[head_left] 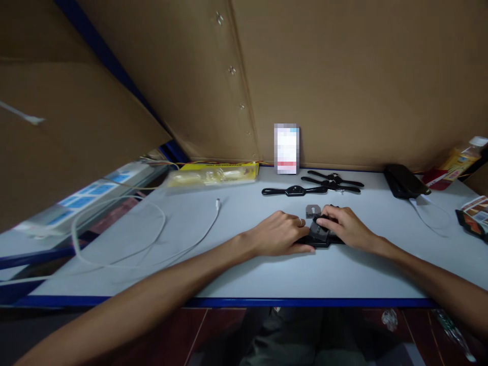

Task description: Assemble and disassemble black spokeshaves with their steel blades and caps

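A black spokeshave (322, 244) lies on the table under my two hands. My left hand (280, 234) is closed around its left handle, with a ring on one finger. My right hand (345, 225) is over the middle and right of the tool, its thumb and fingers pinching a dark grey flat plate (319, 232) that sits tilted against the body. The right handle is mostly covered by that hand. Just behind, a grey slotted blade (313, 211) rests flat on the table.
More black spokeshaves (295, 191) lie farther back. A phone (286, 150) leans on the cardboard wall (343, 76). Left are a white cable (206, 231), a yellow package (229, 173) and a power strip (87, 195). A black case (404, 182) and a bottle (463, 157) stand right.
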Motion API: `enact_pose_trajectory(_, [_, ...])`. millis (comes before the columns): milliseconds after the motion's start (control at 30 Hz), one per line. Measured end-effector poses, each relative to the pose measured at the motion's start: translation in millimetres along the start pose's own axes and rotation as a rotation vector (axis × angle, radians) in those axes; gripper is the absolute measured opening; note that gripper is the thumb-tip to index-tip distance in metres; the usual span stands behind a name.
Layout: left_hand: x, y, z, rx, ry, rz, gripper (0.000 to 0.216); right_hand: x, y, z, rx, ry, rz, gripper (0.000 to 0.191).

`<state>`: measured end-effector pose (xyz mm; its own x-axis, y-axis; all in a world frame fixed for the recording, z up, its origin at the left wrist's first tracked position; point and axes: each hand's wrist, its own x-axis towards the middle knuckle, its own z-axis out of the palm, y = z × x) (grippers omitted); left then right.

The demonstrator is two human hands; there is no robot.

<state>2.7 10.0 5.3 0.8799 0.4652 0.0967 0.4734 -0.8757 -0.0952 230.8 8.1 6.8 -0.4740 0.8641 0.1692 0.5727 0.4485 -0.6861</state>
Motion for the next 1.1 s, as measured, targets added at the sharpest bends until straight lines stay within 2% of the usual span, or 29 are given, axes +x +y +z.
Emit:
enact_pose_trajectory(133, [0.3, 1.3, -1.1, 0.015, -0.006, 0.009, 0.054, 13.4, 27.6, -24.0, 0.087, 0.149, 0.06, 0.034])
enact_pose_trajectory(200, [0.1, 1.5, -2.1, 0.019, -0.022, -0.009, 0.052, 20.4, 46.2, -38.5, 0.03, 0.192, 0.108, 0.04])
enact_pose_trajectory(300, [-0.4, -0.1, -3.0, 0.043, -0.042, -0.037, 0.051, 26.9, 71.2, -53.7, -0.033, 0.193, 0.15, 0.047])
enact_pose_trajectory(433, [-0.2, -2.2, -2.0, 0.081, -0.075, -0.071, 0.057, 29.6, 90.4, -56.4, -0.108, 0.114, 0.168, 0.051])
enact_pose_trajectory(600, [0.5, -10.3, -1.3, -0.005, -0.109, -0.114, 0.055, 31.4, 98.8, -52.6, -0.218, 0.057, 0.163, 0.038])
enact_pose_trajectory(833, [-6.2, -57.4, -8.7, -0.004, 0.002, -0.389, 0.048, 32.8, 101.1, -50.8, -0.31, 0.063, 0.168, 0.026])
enact_pose_trajectory(933, [-6.5, -71.2, -3.4, 0.007, 0.009, -0.438, 0.047, 31.5, 99.8, -48.6, -0.343, 0.077, 0.157, 0.025])
enact_pose_trajectory(1100, [-1.1, -77.2, 13.1, 0.022, -0.009, -0.452, 0.049, 28.9, 93.7, -47.1, -0.377, 0.073, 0.128, 0.024])
